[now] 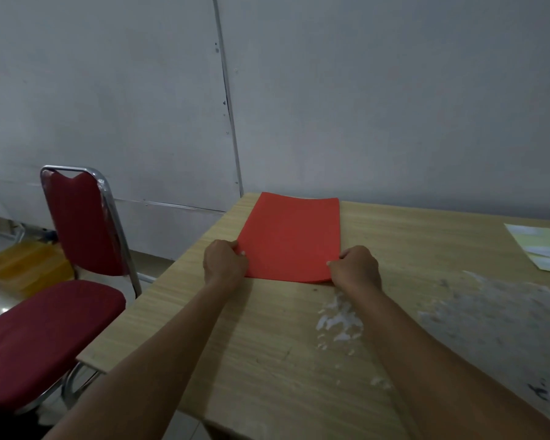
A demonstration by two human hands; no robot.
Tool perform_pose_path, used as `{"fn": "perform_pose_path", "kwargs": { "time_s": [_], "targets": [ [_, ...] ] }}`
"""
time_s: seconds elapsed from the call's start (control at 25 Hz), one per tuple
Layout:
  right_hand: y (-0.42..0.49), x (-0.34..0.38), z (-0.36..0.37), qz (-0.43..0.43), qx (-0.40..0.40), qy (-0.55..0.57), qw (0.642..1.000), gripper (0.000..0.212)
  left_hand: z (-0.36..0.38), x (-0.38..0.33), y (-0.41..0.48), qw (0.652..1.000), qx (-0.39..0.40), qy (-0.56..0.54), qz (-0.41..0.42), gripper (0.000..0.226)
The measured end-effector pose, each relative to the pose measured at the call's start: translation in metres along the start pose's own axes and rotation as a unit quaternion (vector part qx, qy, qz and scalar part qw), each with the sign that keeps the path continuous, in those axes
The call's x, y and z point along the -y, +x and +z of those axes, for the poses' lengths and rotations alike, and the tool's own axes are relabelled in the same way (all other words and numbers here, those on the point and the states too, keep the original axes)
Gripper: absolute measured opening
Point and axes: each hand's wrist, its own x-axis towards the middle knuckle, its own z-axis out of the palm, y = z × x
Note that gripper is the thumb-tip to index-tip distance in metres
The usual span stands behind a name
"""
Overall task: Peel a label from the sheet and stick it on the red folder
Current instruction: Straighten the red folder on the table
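We have both hands on the near corners of the red folder (289,239), which lies flat on the bench (267,344). The left hand (224,262) pinches the near left corner in a closed grip; the right hand (358,268) pinches the near right corner the same way. We judge the step is still placing the folder. The label sheet (543,246) lies well apart, far to the right of the right grip. Next, one hand must let go and reach for it.
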Motion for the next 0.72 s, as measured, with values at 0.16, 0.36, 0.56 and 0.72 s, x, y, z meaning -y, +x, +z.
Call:
{"fn": "perform_pose_path", "kwargs": {
  "time_s": [0.16, 0.36, 0.56, 0.72],
  "targets": [
    [-0.013, -0.033, -0.028, -0.034, -0.023, -0.017, 0.999, 0.027, -0.001, -0.012, -0.029, 0.999, 0.01, -0.021, 0.033, 0.041],
    [-0.034, -0.083, -0.072, -0.04, -0.036, -0.014, 0.998, 0.029, -0.004, -0.031, -0.08, 0.995, 0.032, -0.036, 0.082, 0.041],
    [-0.072, -0.132, -0.112, -0.051, -0.048, -0.011, 0.997, 0.026, -0.015, -0.043, -0.138, 0.992, 0.053, -0.061, 0.097, 0.041],
    [-0.102, -0.163, -0.138, -0.054, -0.068, -0.019, 0.996, 0.027, -0.022, -0.045, -0.175, 0.988, 0.069, -0.072, 0.12, 0.04]
  ]
}}
